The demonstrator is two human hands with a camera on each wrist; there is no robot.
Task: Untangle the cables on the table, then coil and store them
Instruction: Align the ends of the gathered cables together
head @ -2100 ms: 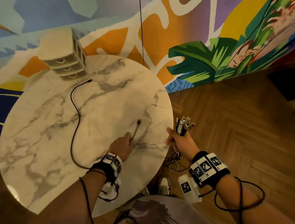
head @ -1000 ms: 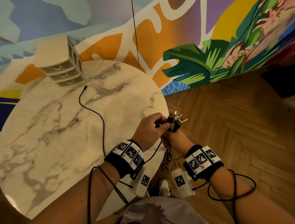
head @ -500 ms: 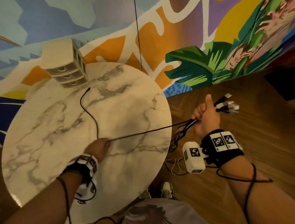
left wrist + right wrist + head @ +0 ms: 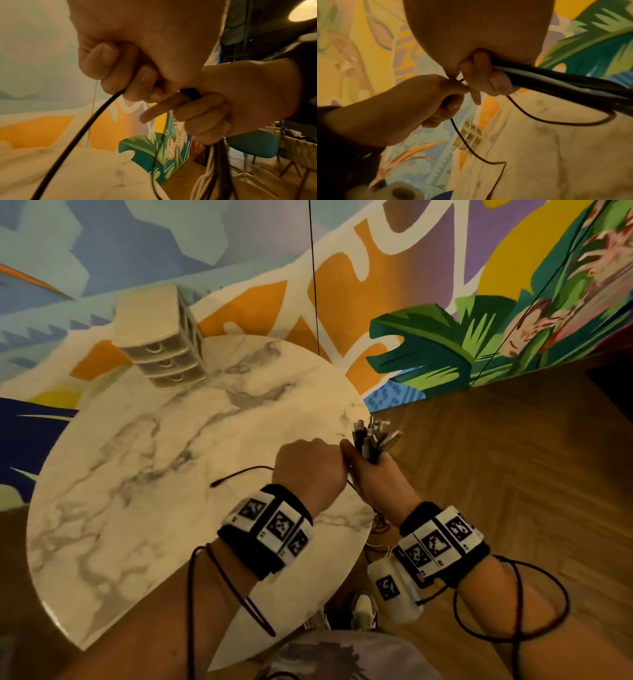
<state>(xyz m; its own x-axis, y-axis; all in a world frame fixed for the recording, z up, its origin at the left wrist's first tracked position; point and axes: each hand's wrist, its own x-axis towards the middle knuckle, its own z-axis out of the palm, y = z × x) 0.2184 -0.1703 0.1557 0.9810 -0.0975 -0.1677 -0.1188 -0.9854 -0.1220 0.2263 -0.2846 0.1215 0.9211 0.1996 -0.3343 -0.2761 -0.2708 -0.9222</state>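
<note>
My right hand [image 4: 371, 474] grips a bundle of cables [image 4: 371, 438] at the round marble table's [image 4: 137, 508] right edge, plug ends sticking up; the cords [image 4: 565, 82] hang down past the rim. My left hand [image 4: 310, 470] is curled round one thin black cable [image 4: 82, 132] and held against the right hand. That cable's free end [image 4: 219, 482] trails left on the tabletop. In the right wrist view the black cable [image 4: 465, 144] droops in a loop below both hands.
A small beige drawer unit [image 4: 161, 344] stands at the table's far edge against the painted wall. Wooden floor [image 4: 496, 457] lies to the right. A teal chair [image 4: 254, 144] stands beyond the table. My shoes [image 4: 364, 611] show under the table's near rim.
The right hand came back from far right to the table edge. The left hand rose from the tabletop and met it, drawing the black cable in; only a short end lies on the table.
</note>
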